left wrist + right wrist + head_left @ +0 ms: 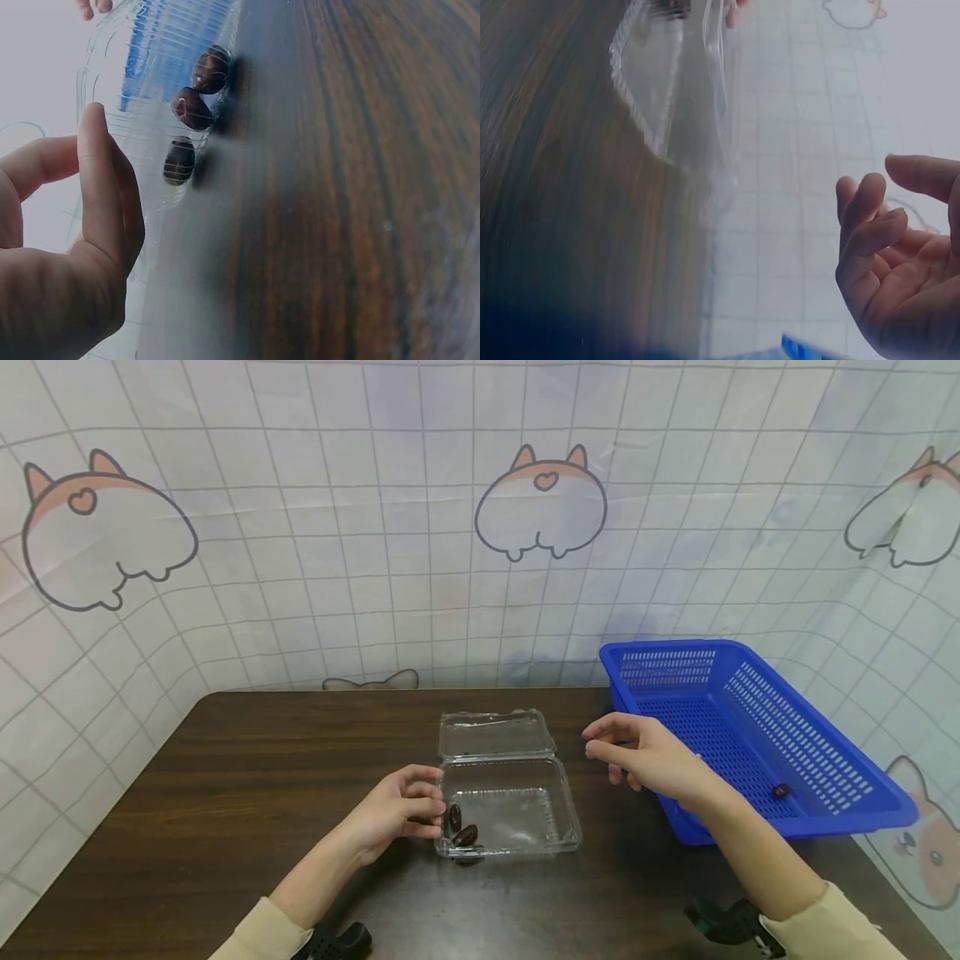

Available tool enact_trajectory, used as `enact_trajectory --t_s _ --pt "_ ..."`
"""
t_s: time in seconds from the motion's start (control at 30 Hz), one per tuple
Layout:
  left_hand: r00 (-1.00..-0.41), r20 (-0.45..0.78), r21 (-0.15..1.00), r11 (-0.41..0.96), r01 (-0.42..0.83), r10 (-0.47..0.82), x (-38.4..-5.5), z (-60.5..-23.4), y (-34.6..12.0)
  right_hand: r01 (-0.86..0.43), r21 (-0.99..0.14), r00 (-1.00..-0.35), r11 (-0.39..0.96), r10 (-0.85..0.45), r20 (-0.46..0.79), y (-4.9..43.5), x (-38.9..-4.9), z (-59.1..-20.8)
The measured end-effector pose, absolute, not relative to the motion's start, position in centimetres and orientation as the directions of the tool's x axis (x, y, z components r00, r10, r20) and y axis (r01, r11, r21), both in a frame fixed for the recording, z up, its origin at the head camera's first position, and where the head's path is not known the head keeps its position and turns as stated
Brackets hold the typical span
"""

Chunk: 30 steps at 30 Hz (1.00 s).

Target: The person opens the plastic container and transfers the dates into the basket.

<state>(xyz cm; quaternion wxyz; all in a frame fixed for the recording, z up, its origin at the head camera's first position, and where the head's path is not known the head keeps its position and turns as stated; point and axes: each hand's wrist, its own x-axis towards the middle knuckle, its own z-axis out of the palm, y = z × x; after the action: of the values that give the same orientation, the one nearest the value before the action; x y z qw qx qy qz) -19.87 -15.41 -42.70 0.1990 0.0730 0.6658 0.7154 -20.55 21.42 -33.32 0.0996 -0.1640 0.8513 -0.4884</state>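
Observation:
A clear plastic clamshell box point(517, 818) lies on the table with its lid point(495, 737) folded back, away from me. Three glossy, dark brown oval pieces, which look like dates point(191, 109), sit along its left side. My left hand point(397, 814) rests its fingertips against the box's left wall, the fingers fairly straight. Between the box and the blue basket point(802, 727) hovers my right hand point(660, 760), its fingers loosely bent and holding nothing. One similar dark piece point(781, 791) lies in the basket near its front right.
The dark wooden table point(247, 777) carries the box and the basket. A white checked cloth point(375, 568) with cartoon animal prints hangs behind and on both sides. Black devices point(723, 922) are strapped to both wrists.

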Motion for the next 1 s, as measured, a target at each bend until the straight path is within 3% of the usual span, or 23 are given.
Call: enact_trajectory --t_s 1.0 --pt "-0.909 -0.156 0.983 -0.033 -0.183 0.387 -19.9 -42.9 -15.3 -0.205 -0.869 -0.832 0.451 -0.548 -0.088 14.1 -21.9 -37.6"
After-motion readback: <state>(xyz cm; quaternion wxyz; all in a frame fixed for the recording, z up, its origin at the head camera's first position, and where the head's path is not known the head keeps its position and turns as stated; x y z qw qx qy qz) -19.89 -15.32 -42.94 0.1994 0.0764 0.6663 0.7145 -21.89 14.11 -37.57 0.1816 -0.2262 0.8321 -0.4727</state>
